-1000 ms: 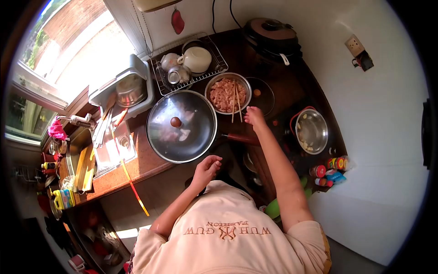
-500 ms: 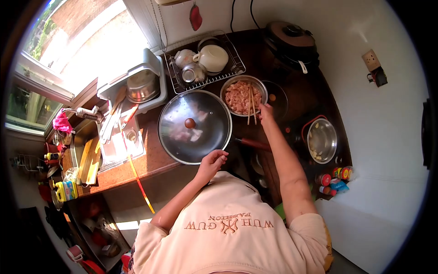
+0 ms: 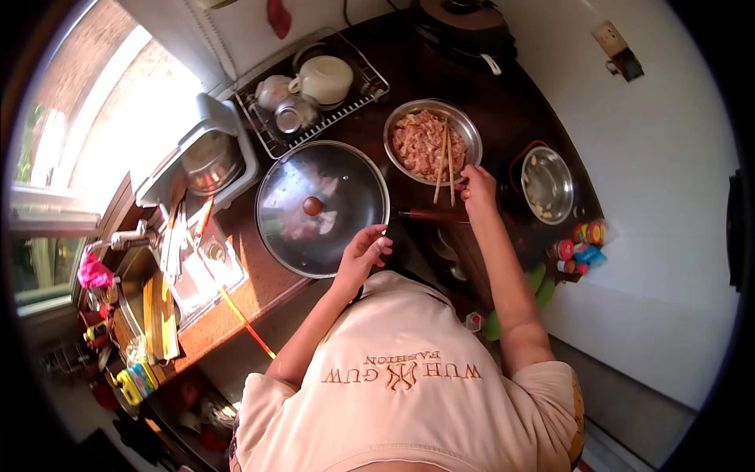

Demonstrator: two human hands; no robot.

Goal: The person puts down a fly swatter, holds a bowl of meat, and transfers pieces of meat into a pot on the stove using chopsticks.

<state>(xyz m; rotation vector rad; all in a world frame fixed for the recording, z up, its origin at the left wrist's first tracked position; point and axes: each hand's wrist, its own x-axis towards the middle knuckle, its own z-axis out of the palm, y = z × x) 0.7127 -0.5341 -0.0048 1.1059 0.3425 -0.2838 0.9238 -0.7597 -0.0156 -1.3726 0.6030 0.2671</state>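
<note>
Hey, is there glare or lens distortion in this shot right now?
Head view: the window is partly blown out to white; head view again: sunlight brightens part of the counter; also head view: fisheye curvature, black corners.

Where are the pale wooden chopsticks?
In the head view, right of centre, the chopsticks rest in the round metal bowl of pink meat, beside the right hand.

I grip the lower-right rim of a round, upright metal bowl (image 3: 473, 140) in the upper middle of the frame, filled with pink raw meat (image 3: 418, 141); two wooden chopsticks (image 3: 451, 175) slant over it, ends jutting past the rim
</note>
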